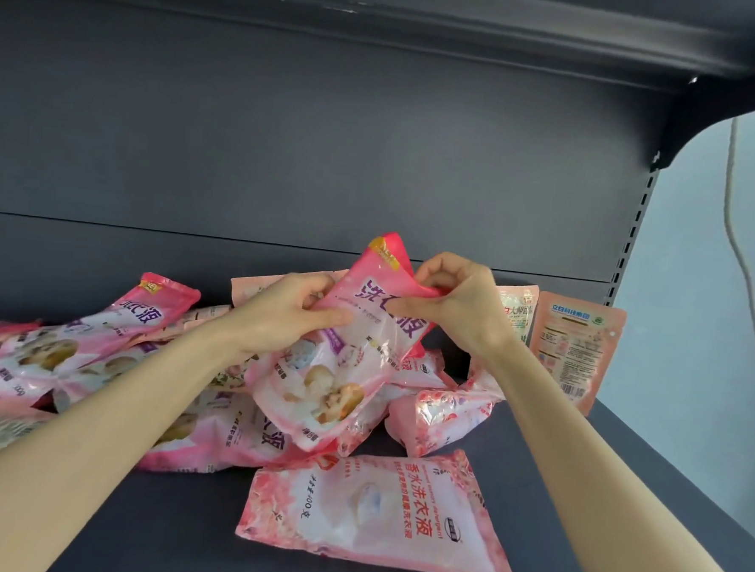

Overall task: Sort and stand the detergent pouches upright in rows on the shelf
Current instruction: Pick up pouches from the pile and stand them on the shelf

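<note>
Detergent pouch (339, 372) in both hands, folks: pink, glossy, held tilted above the heap with its top corner leaning toward the dark back panel (287, 147). The left hand (285, 320) wraps the upper left edge, thumb laid across the printed front. The right hand (458, 304) pinches the upper right edge, fingers curled tight on the film. Underneath, a jumble of pink pouches (75, 355) lies flat and overlapping across the left and middle of the shelf (647, 470), and one pale pink pouch (375, 511) lies flat by itself near the front edge. Over at the far right, two pouches (577, 346) stand upright against the back (the start of a row, by the look of it), so most of the job looks undone. How will this one handle? I'd judge it soft and sloshy, with slick film and liquid sagging to the bottom, so it is bottom-heavy and likely to slump or slip if grabbed by the belly. The best hold, to my eye, is the flat sealed top band or the two upper corners, letting the full base settle squarely on the shelf beside the standing pair. The risk is a lean, since a floppy pouch with no neighbour pressed against it may well topple.
</note>
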`<move>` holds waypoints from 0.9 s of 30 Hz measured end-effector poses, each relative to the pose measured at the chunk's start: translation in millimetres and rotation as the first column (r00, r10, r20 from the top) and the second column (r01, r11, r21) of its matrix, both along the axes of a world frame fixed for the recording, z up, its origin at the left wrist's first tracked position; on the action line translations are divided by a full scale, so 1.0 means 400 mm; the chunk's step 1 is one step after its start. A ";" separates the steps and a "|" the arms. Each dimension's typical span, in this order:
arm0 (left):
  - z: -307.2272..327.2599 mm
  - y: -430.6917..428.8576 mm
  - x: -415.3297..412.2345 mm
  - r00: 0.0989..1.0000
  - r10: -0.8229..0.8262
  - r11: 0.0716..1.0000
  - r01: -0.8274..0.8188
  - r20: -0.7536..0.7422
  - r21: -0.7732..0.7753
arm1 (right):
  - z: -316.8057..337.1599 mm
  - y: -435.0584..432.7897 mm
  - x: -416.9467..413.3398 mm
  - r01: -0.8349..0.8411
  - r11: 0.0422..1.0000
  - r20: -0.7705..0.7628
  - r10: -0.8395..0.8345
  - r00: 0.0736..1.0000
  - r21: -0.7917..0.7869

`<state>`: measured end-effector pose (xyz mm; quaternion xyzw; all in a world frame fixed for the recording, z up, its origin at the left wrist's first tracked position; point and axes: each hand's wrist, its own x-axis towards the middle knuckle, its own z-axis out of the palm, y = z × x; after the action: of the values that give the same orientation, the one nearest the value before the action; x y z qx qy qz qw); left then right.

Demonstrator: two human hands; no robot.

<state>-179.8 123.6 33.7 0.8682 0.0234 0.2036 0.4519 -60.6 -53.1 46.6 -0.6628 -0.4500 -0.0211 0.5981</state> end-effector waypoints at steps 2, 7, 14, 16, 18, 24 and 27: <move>0.012 -0.020 -0.011 0.998 -0.009 0.998 0.013 0.066 -0.066 | 0.016 -0.010 -0.007 0.045 0.998 0.024 -0.047 0.999 0.051; 0.023 -0.078 -0.005 0.983 -0.016 0.966 0.063 0.184 -0.249 | 0.023 -0.051 -0.008 0.082 0.996 -0.188 -0.072 0.980 0.046; 0.012 -0.211 0.052 0.964 -0.006 0.914 0.112 0.266 -0.389 | 0.040 -0.177 0.012 0.002 0.993 -0.284 0.033 0.958 0.119; 0.005 -0.243 0.078 0.968 -0.044 0.901 0.145 0.247 -0.409 | 0.047 -0.212 0.027 0.061 0.983 -0.274 -0.012 0.962 0.171; -0.008 -0.274 0.107 0.974 -0.120 0.889 0.191 0.190 -0.417 | 0.049 -0.248 0.046 0.124 0.980 -0.247 -0.083 0.965 0.155; -0.054 -0.371 0.192 0.971 -0.236 0.924 0.218 -0.023 -0.314 | 0.025 -0.357 0.112 0.199 0.975 -0.197 -0.177 0.964 0.097; -0.081 -0.409 0.239 0.980 -0.195 0.943 0.178 -0.033 -0.281 | 0.006 -0.395 0.151 0.203 0.979 -0.182 -0.193 0.964 0.038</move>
<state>-84.2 -39.9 1.4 0.8007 -0.0170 0.1285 0.5849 -0.1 -211.0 49.2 -0.6865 -0.3259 -0.0343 0.6491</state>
